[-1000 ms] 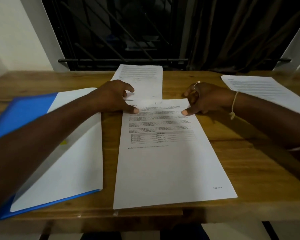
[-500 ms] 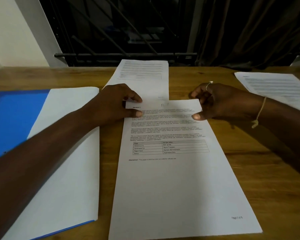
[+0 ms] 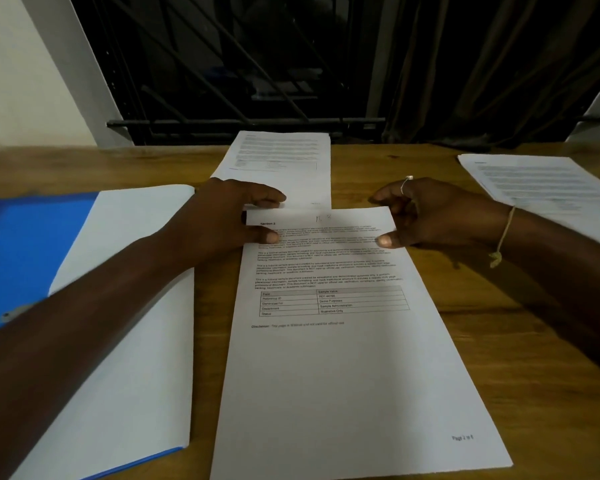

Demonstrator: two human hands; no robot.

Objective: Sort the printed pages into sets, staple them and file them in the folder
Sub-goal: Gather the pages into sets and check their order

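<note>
Desk (image 3: 499, 341): wood, brown grain, matte.

Printed page (image 3: 343, 375): thin white sheet, rectangular. It lies flat mid-desk with its long side running toward the far edge. It carries text blocks, a small table and a footer.
- Left hand (image 3: 222, 220): pinches the page's far-left corner, thumb on top and fingers curled past the top edge.
- Right hand (image 3: 444, 216): pinches the far-right corner the same way. It wears a ring (image 3: 406, 181); a cord bracelet (image 3: 503, 237) is on the wrist.

Far stack (image 3: 284, 150): printed sheets at the desk's far edge. The page's top edge overlaps its near end.

Right stack (image 3: 541, 181): toward the far-right corner, well apart from the page.

Folder (image 3: 25, 244): blue, smooth, open on the left side, with a blank white sheet (image 3: 129, 341) lying in it. A narrow strip of bare wood separates sheet and page; there is wider bare wood to the page's right.

Window grille (image 3: 222, 64) and curtain (image 3: 482, 64): dark, beyond the far edge.
</note>
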